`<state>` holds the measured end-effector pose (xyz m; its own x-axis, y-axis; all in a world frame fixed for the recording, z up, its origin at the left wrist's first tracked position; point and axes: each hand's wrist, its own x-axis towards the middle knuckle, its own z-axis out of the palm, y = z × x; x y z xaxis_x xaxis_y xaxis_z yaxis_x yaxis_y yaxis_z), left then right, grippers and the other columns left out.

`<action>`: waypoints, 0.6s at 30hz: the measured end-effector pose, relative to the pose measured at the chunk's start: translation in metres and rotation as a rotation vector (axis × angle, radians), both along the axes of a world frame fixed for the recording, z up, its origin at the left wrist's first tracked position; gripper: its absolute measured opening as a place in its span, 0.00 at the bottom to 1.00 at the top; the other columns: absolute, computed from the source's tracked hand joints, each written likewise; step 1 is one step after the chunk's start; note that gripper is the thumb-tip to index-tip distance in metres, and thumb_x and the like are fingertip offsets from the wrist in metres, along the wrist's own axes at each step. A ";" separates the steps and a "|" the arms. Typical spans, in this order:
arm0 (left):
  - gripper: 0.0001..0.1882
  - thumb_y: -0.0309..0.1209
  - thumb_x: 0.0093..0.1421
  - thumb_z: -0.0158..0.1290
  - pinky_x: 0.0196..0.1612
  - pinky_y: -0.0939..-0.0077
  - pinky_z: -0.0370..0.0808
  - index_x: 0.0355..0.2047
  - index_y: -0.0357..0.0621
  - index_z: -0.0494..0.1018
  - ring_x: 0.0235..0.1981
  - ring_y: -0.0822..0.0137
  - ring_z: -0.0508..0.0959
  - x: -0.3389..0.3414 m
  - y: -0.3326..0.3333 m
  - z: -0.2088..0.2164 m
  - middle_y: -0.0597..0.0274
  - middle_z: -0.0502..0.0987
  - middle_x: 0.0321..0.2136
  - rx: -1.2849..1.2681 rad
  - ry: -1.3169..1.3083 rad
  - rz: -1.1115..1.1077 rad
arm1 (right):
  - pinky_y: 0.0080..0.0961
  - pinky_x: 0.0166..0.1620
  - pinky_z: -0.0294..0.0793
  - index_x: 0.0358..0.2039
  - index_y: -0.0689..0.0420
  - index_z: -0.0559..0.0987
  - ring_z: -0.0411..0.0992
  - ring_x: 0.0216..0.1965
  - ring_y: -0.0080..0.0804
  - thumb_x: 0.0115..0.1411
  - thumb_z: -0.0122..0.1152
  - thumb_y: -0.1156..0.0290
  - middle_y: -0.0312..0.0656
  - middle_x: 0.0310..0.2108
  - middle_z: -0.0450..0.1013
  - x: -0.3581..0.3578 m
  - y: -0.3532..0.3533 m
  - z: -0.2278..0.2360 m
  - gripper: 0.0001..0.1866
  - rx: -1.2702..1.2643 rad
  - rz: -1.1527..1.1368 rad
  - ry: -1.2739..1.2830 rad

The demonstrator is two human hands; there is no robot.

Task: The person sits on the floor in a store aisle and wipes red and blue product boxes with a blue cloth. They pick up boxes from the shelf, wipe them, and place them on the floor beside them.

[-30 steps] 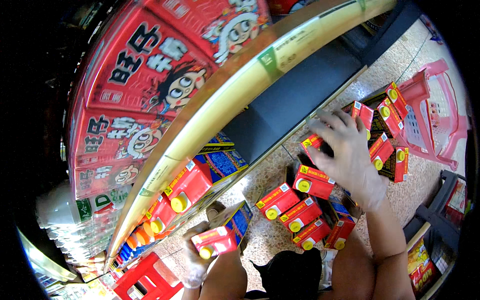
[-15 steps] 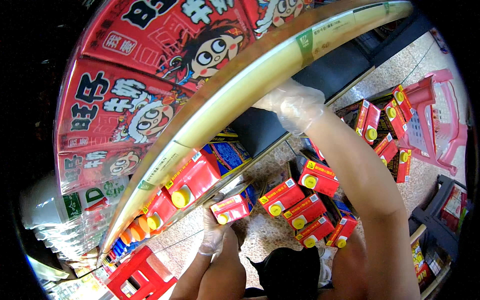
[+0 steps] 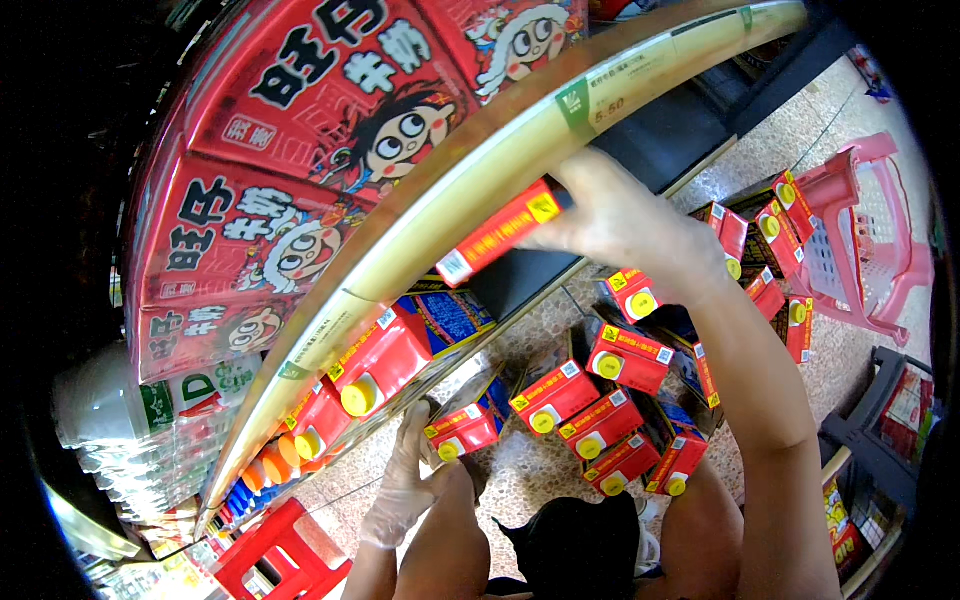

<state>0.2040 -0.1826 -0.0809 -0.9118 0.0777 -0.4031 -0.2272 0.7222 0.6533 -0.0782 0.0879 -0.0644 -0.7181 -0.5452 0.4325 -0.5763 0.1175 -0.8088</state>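
My right hand [image 3: 625,215], in a clear plastic glove, grips a carton [image 3: 500,232] with a red top and a yellow label, just below the front edge of the upper shelf. My left hand [image 3: 405,490], gloved too, is open, its fingers pointing up beside a red and blue carton [image 3: 466,422] with a yellow cap that stands on the floor. Several similar cartons [image 3: 610,415] crowd the floor between my legs. On the lower shelf two more red cartons [image 3: 385,350] stand at the left of the bare dark shelf surface [image 3: 520,275].
Above, a curved shelf edge [image 3: 540,125] with price labels carries red milk packs [image 3: 400,120]. Wrapped bottles [image 3: 130,400] lie at the left. A red stool [image 3: 285,550] stands lower left, a pink plastic stool [image 3: 880,240] at the right, near a dark crate [image 3: 880,420].
A carton has come into view in my right hand at the shelf. My left hand has come away from the floor carton, its fingers straightening.
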 end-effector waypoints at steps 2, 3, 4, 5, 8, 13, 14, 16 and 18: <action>0.40 0.23 0.48 0.64 0.61 0.61 0.65 0.61 0.41 0.59 0.62 0.49 0.64 -0.018 0.012 0.034 0.39 0.64 0.58 -0.183 0.037 -0.197 | 0.32 0.56 0.68 0.52 0.60 0.71 0.71 0.52 0.44 0.49 0.68 0.73 0.49 0.48 0.72 0.015 0.014 0.002 0.28 -0.064 0.059 -0.162; 0.43 0.24 0.48 0.64 0.61 0.61 0.64 0.63 0.41 0.56 0.62 0.48 0.64 -0.028 0.021 0.049 0.39 0.62 0.59 -0.129 0.020 -0.244 | 0.31 0.56 0.68 0.51 0.61 0.70 0.70 0.53 0.43 0.49 0.66 0.76 0.49 0.49 0.71 0.019 0.020 0.001 0.27 -0.038 0.131 -0.189; 0.45 0.24 0.48 0.64 0.62 0.61 0.63 0.65 0.41 0.53 0.62 0.48 0.63 -0.037 0.031 0.062 0.39 0.61 0.61 -0.068 -0.002 -0.295 | 0.31 0.56 0.68 0.51 0.61 0.70 0.70 0.53 0.43 0.49 0.66 0.76 0.49 0.49 0.71 0.022 0.024 -0.003 0.27 -0.023 0.140 -0.145; 0.48 0.24 0.49 0.64 0.62 0.61 0.62 0.66 0.41 0.50 0.63 0.47 0.63 -0.046 0.043 0.074 0.38 0.59 0.62 -0.008 -0.023 -0.346 | 0.31 0.57 0.67 0.51 0.61 0.71 0.69 0.54 0.42 0.49 0.65 0.76 0.48 0.49 0.71 0.026 0.027 -0.004 0.27 -0.010 0.150 -0.101; 0.54 0.24 0.47 0.66 0.64 0.46 0.53 0.67 0.38 0.42 0.65 0.34 0.52 -0.085 0.096 0.079 0.27 0.50 0.63 0.010 0.478 -0.264 | 0.33 0.56 0.68 0.53 0.61 0.70 0.69 0.54 0.45 0.49 0.65 0.72 0.49 0.51 0.70 0.035 0.034 0.006 0.29 -0.005 0.134 -0.114; 0.55 0.16 0.41 0.65 0.63 0.53 0.58 0.66 0.35 0.43 0.63 0.38 0.56 -0.150 0.139 0.046 0.31 0.47 0.64 -0.162 0.590 -0.191 | 0.34 0.59 0.66 0.58 0.61 0.66 0.65 0.59 0.48 0.53 0.63 0.70 0.52 0.57 0.66 0.044 0.064 0.006 0.31 0.025 0.125 -0.114; 0.54 0.14 0.39 0.64 0.60 0.60 0.63 0.65 0.36 0.47 0.58 0.45 0.63 -0.151 0.144 0.039 0.38 0.53 0.63 -0.205 0.653 -0.178 | 0.35 0.60 0.65 0.60 0.61 0.64 0.64 0.60 0.49 0.54 0.61 0.70 0.54 0.59 0.63 0.050 0.078 0.007 0.32 0.041 0.077 -0.135; 0.51 0.16 0.41 0.62 0.61 0.61 0.62 0.65 0.38 0.48 0.57 0.48 0.63 -0.145 0.131 0.043 0.41 0.57 0.61 -0.184 0.624 -0.106 | 0.30 0.50 0.74 0.53 0.59 0.70 0.74 0.49 0.41 0.55 0.58 0.78 0.49 0.49 0.73 0.064 0.097 0.018 0.23 0.354 -0.121 -0.412; 0.49 0.16 0.42 0.62 0.61 0.62 0.62 0.64 0.38 0.50 0.57 0.49 0.64 -0.148 0.130 0.040 0.43 0.58 0.60 -0.082 0.654 -0.071 | 0.40 0.39 0.75 0.32 0.61 0.76 0.75 0.35 0.52 0.57 0.51 0.72 0.53 0.31 0.75 0.079 0.124 0.013 0.07 0.947 -0.045 -0.376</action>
<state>0.0563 -0.0529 -0.0410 -0.9645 0.1388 0.2245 0.2470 0.7743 0.5826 0.0008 0.2118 -0.0511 -0.7465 -0.5156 -0.4206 -0.2833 0.8183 -0.5002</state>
